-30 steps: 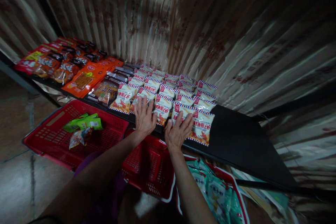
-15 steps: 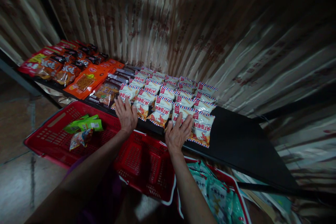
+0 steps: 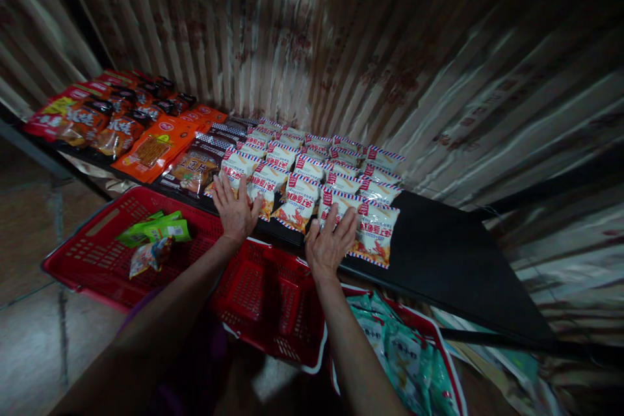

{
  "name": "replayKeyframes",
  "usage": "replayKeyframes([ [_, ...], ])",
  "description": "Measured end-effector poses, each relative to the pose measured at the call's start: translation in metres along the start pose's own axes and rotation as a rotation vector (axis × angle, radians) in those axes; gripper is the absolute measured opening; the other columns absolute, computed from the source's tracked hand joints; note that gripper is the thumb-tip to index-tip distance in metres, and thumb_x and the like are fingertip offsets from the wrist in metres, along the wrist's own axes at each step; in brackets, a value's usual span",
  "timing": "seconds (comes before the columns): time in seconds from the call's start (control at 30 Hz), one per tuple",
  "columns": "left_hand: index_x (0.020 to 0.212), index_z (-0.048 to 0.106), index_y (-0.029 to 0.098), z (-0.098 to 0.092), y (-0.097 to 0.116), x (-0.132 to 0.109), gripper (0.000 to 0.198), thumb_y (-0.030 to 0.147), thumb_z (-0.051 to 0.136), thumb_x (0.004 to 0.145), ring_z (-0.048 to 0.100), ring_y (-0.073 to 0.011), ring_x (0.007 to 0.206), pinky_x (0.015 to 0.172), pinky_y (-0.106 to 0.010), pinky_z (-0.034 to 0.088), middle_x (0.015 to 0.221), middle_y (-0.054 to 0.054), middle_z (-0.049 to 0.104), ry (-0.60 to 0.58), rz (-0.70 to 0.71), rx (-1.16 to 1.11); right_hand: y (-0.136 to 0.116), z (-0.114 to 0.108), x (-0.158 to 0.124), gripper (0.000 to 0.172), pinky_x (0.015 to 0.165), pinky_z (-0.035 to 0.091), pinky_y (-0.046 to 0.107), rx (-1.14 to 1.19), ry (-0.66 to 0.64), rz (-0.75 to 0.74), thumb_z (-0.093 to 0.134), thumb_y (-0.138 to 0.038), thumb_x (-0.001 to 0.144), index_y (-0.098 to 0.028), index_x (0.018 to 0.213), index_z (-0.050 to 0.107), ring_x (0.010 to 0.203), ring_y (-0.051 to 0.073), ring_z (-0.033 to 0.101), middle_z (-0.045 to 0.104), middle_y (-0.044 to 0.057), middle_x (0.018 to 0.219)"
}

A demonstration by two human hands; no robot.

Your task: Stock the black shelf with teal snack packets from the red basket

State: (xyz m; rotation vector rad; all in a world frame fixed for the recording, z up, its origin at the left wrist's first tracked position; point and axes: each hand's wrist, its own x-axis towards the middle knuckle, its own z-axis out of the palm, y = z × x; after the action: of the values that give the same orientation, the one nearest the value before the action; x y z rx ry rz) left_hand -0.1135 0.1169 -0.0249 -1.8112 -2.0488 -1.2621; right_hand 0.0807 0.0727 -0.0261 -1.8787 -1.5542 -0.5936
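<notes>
Several small white snack bags [image 3: 298, 201] with red-and-blue striped edges stand in rows on a black shelf [image 3: 448, 260]. My left hand [image 3: 234, 211] lies against the front bag at the left end of these rows, fingers spread. Over a front-row bag [image 3: 336, 201] further right rests my right hand [image 3: 331, 246], its fingers apart and covering the bag's lower part. Neither hand is closed around a bag. Just left of the rows lie brown snack bags [image 3: 192, 166].
Orange packets [image 3: 152, 148] and red-and-black bags [image 3: 82, 122] fill the shelf's left end. Below are a red basket [image 3: 92, 234] with green packets [image 3: 156, 229], a middle red basket [image 3: 248, 286], and a basket of teal bags [image 3: 404, 351]. A pleated curtain [image 3: 292, 32] hangs behind.
The left hand's fingers have spread wider, the thumb now further out. The right hand stays over the same bag. The view has shifted slightly; the bags keep their arrangement.
</notes>
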Motion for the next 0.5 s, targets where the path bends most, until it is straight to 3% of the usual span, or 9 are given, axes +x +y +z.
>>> replayKeyframes([
  [0.5,0.141,0.034,0.011,0.0042,0.0015,-0.0055,0.068,0.044,0.049,0.084,0.009,-0.0406,0.141,0.109,-0.060,0.017,0.153,-0.021,0.015,-0.029,-0.014,0.036,-0.0015,0.0010,0.0002,0.055,0.103,0.030,0.057,-0.044,-0.017,0.008,0.037,-0.036,0.092,-0.014,0.143,0.032,0.140,0.035,0.015,0.021,0.021,0.151],
])
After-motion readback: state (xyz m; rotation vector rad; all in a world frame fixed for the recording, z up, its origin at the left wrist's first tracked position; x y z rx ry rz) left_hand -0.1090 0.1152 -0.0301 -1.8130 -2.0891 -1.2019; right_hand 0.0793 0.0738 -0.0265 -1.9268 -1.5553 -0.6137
